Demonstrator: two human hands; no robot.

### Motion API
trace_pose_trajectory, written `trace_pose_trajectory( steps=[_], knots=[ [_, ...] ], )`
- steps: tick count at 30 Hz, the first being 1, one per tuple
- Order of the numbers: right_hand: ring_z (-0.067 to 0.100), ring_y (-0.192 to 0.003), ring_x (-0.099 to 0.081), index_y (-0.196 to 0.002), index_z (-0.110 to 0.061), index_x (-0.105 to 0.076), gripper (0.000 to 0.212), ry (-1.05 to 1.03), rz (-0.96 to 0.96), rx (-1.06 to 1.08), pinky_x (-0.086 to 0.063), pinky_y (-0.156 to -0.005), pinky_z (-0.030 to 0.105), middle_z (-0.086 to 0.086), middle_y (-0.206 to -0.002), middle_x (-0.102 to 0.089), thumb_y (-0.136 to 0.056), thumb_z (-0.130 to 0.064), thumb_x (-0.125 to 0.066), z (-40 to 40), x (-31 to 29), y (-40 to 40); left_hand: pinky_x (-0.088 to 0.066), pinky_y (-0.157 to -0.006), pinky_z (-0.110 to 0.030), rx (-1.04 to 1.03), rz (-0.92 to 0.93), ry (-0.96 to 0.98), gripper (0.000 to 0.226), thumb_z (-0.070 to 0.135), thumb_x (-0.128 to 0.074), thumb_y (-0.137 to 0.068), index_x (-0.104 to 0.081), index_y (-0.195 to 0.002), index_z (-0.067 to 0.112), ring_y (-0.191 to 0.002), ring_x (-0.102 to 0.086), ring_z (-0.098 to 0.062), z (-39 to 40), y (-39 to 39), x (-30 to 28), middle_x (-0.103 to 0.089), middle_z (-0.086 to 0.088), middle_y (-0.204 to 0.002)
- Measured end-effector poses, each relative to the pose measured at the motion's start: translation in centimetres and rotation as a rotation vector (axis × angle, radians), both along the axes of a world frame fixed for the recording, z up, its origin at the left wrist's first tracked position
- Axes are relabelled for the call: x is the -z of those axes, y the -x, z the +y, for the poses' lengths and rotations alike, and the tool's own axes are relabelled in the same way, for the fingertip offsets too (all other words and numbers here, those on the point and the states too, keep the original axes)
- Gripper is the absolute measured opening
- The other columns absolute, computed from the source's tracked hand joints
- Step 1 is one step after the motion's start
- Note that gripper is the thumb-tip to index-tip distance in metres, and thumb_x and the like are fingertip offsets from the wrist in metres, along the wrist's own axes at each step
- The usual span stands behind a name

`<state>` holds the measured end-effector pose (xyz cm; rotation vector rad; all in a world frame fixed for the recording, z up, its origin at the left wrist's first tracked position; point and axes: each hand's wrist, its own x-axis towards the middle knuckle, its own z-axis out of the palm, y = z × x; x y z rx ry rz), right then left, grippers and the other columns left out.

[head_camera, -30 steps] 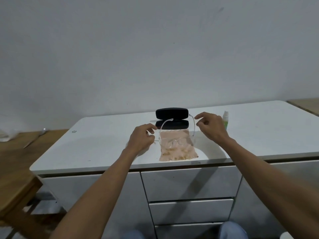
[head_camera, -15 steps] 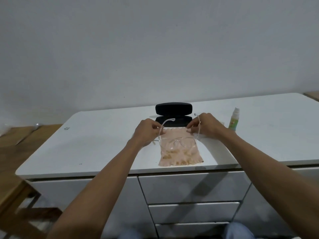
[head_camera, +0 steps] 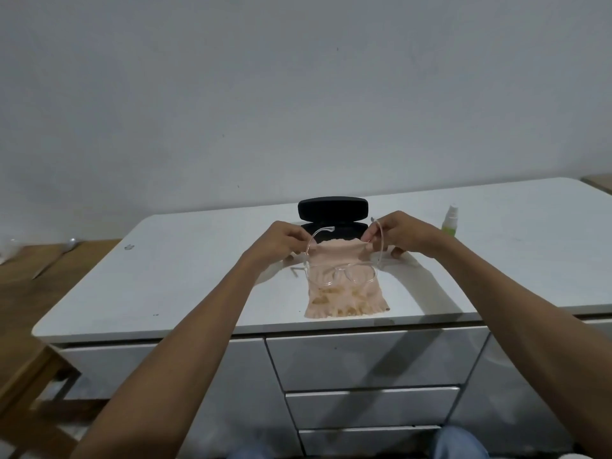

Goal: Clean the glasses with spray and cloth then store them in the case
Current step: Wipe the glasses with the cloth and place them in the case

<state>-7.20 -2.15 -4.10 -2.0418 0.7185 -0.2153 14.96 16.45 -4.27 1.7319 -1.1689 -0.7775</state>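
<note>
From the head camera, our left hand (head_camera: 280, 241) and right hand (head_camera: 402, 235) each pinched a far corner of the cloth (head_camera: 344, 286), with the glasses (head_camera: 341, 273) lying on it before the open case (head_camera: 332, 215). We judged that lifting the cloth could tip the glasses off onto the counter (head_camera: 185, 279).

Dim, even, flat indoor light. Soft shadows beneath the forearms; slight overall softness. Wide-angle bending at the edges.

The lower half of the case (head_camera: 334, 226) is being partly hidden by both hands, the desk's (head_camera: 185, 260) right end is being cut off (frame edge), and the bottle's (head_camera: 451, 221) label is being rendered unreadably small.
</note>
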Motion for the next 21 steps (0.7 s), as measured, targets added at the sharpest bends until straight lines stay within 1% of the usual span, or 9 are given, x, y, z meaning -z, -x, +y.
trace_pose_trajectory(
  steps=[2,4,8,9,11,12,14,17,21],
  knots=[
    [0.018,-0.086,-0.058,-0.104,-0.015,-0.078,0.040,-0.050,0.028,-0.037,-0.047,-0.062,0.025,0.004,-0.090,-0.070,-0.089,0.006,-0.048,0.0,-0.5,0.3,-0.043,-0.063,-0.026,0.061,-0.015,-0.046,0.013,0.007,-0.074,-0.075,-0.077,-0.087,0.006,-0.076,-0.057,-0.017,0.1,-0.4,-0.4,-0.070,-0.006,-0.083],
    [0.016,-0.083,-0.056,-0.108,-0.017,-0.079,0.040,-0.096,0.051,-0.077,-0.047,-0.063,0.026,0.004,-0.092,-0.070,-0.088,0.002,-0.050,0.1,-0.8,0.5,-0.046,-0.068,-0.030,0.089,0.004,-0.096,0.018,0.005,-0.075,-0.077,-0.079,-0.095,0.006,-0.081,-0.058,-0.019,-0.1,-0.9,-0.5,-0.069,-0.009,-0.088],
    [0.018,-0.081,-0.054,-0.093,-0.011,-0.081,0.027,-0.148,0.070,-0.078,-0.044,-0.061,0.027,0.003,-0.089,-0.071,-0.090,-0.003,-0.055,0.5,-0.9,0.3,-0.045,-0.069,-0.034,0.113,0.010,-0.165,0.020,0.008,-0.062,-0.090,-0.081,-0.098,0.007,-0.077,-0.057,-0.020,-0.2,-0.8,-0.5,-0.067,-0.003,-0.079],
    [0.019,-0.082,-0.055,-0.087,-0.011,-0.080,0.027,-0.158,0.080,-0.077,-0.043,-0.060,0.027,0.004,-0.089,-0.071,-0.090,-0.004,-0.054,0.6,-0.9,0.2,-0.043,-0.068,-0.033,0.121,0.007,-0.184,0.023,0.015,-0.060,-0.095,-0.080,-0.096,0.005,-0.077,-0.056,-0.021,-0.3,-0.8,-0.5,-0.068,-0.004,-0.079],
    [0.022,-0.085,-0.055,-0.081,-0.009,-0.079,0.028,-0.198,0.097,-0.089,-0.042,-0.059,0.026,0.004,-0.089,-0.074,-0.089,-0.009,-0.052,0.7,-1.0,0.1,-0.040,-0.069,-0.033,0.136,0.022,-0.236,0.051,0.045,-0.056,-0.100,-0.078,-0.098,-0.001,-0.076,-0.058,-0.021,-0.4,-0.3,-1.1,-0.071,-0.009,-0.081],
    [0.023,-0.087,-0.053,-0.080,-0.007,-0.077,0.028,-0.219,0.096,-0.096,-0.041,-0.058,0.026,0.004,-0.090,-0.075,-0.090,-0.012,-0.051,0.7,-1.0,0.1,-0.041,-0.069,-0.032,0.139,0.037,-0.264,0.069,0.061,-0.049,-0.098,-0.076,-0.101,-0.004,-0.076,-0.060,-0.022,-0.4,-0.1,-1.4,-0.074,-0.012,-0.084],
    [0.024,-0.088,-0.052,-0.081,-0.005,-0.076,0.031,-0.227,0.088,-0.094,-0.041,-0.059,0.026,0.003,-0.093,-0.077,-0.091,-0.017,-0.049,0.8,-1.1,0.2,-0.042,-0.067,-0.030,0.132,0.049,-0.301,0.088,0.078,-0.034,-0.093,-0.076,-0.097,0.000,-0.079,-0.059,-0.022,-0.4,0.4,-1.9,-0.076,-0.013,-0.087],
    [0.019,-0.082,-0.054,-0.081,-0.006,-0.079,0.032,-0.199,0.084,-0.039,-0.039,-0.060,0.026,-0.003,-0.095,-0.077,-0.090,-0.018,-0.051,1.0,-1.2,0.3,-0.043,-0.069,-0.029,0.089,0.058,-0.281,0.096,0.081,-0.020,-0.093,-0.079,-0.080,0.006,-0.078,-0.055,-0.019,-0.3,0.6,-1.9,-0.075,-0.005,-0.084],
    [0.018,-0.072,-0.051,-0.085,-0.008,-0.079,0.026,-0.137,0.020,0.065,-0.037,-0.055,0.024,0.007,-0.090,-0.074,-0.088,-0.010,-0.052,1.5,-0.9,1.0,-0.045,-0.064,-0.029,-0.059,0.100,-0.147,0.085,0.067,-0.022,-0.102,-0.078,-0.089,0.005,-0.068,-0.055,-0.017,0.2,0.5,-0.9,-0.067,-0.009,-0.086]
  ],
)
